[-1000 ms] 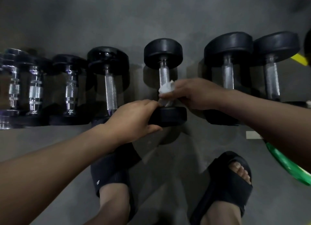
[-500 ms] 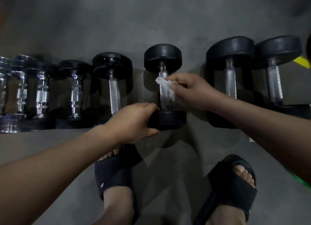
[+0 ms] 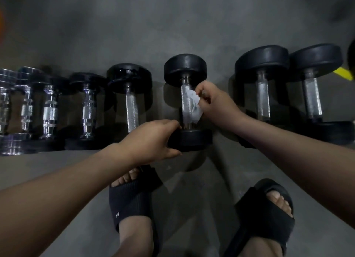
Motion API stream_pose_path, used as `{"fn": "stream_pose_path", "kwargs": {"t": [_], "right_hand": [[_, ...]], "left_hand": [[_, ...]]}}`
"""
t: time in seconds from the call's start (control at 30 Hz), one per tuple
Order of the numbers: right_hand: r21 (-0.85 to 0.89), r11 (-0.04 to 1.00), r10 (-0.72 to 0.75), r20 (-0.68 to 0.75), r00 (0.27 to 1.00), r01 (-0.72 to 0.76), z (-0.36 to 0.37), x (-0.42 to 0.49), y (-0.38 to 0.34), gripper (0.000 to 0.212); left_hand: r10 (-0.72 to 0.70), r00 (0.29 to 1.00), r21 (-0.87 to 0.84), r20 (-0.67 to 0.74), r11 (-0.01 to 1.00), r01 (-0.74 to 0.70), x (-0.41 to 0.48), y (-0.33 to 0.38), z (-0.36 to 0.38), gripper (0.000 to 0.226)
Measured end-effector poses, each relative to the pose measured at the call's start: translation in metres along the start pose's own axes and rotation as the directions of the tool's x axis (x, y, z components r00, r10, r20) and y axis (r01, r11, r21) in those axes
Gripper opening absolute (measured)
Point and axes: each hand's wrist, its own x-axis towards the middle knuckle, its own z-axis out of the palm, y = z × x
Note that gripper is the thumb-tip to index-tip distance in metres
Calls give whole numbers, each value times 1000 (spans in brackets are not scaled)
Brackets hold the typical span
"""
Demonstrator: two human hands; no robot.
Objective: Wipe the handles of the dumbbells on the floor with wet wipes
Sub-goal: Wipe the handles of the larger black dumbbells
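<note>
the left hand (image 3: pixel 151 139) grips the near end of the dumbbell (image 3: pixel 187 103) lying on the floor (image 3: pixel 172 26) mid-row, while the right hand's (image 3: pixel 217 103) fingers (image 3: pixel 203 89) pinch a wet wipe (image 3: pixel 192 104) against its handle (image 3: pixel 185 95).

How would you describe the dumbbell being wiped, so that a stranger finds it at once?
A row of dumbbells lies across the floor, in front of black sandals. The one meant is the dumbbell just beyond the gap between them. It alone has a white wipe on its handle, pinched by the right hand, while the left hand grips its near end.
</note>
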Motion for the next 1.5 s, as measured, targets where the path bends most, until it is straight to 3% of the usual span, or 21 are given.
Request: {"fn": "stream_pose_path", "kwargs": {"t": [0.27, 0.33, 0.4, 0.5, 0.57, 0.8, 0.87, 0.93, 1.07, 1.17, 1.23, 1.3, 1.43, 1.5], "right_hand": [[-111, 979, -188, -153, 970, 172, 3, 13, -1, 7], [-121, 976, -201, -198, 959, 180, 6, 11, -2, 12], [-103, 986, -151, -244, 958, 129, 11, 15, -6, 14], [63, 998, 3, -335, 942, 20, 17, 24, -15, 8], [89, 996, 14, -359, 933, 19, 23, 20, -16, 6], [-23, 971, -239, -31, 970, 239, 16, -14, -5, 12], [-55, 984, -172, -63, 983, 168, 14, -8, -10, 17], [51, 995, -74, -169, 983, 83, 14, 5, -18, 19], [88, 986, -108, -292, 950, 139, 29, 20, -24, 16], [20, 973, -225, -105, 969, 228, 28, 4, -18, 13], [-90, 930, -352, 48, 935, 355, 24, -3, -12, 13], [-112, 915, -375, 113, 920, 386, 20, -3, -11, 14], [-32, 976, -217, -102, 971, 215, 17, 9, -16, 16], [5, 987, -158, -142, 977, 160, 18, 12, -16, 16]], "left_hand": [[26, 999, 54, 38, 998, -28, 4, 0, -6, 52], [35, 998, 84, 45, 996, -38, 6, 0, -8, 52], [47, 998, 99, 43, 994, -51, 7, -1, -9, 52], [51, 998, 105, 44, 993, -55, 7, -2, -9, 52], [49, 998, 99, 48, 994, -54, 7, -3, -9, 52], [51, 998, 91, 42, 994, -55, 1, -17, -6, 50], [55, 998, 99, 36, 993, -59, 1, -19, -4, 51], [66, 997, 95, 29, 993, -68, 0, -20, -3, 52], [81, 997, 110, 3, 991, -81, 1, -17, -2, 51], [92, 996, 122, -5, 988, -91, 0, -17, -1, 50], [94, 996, 127, -7, 988, -92, 0, -17, -1, 50], [89, 996, 138, -16, 987, -86, 0, -15, 0, 50], [114, 992, 172, -46, 980, -104, 0, -11, 0, 52], [134, 989, 183, -57, 975, -122, 0, -8, 0, 52]]}}
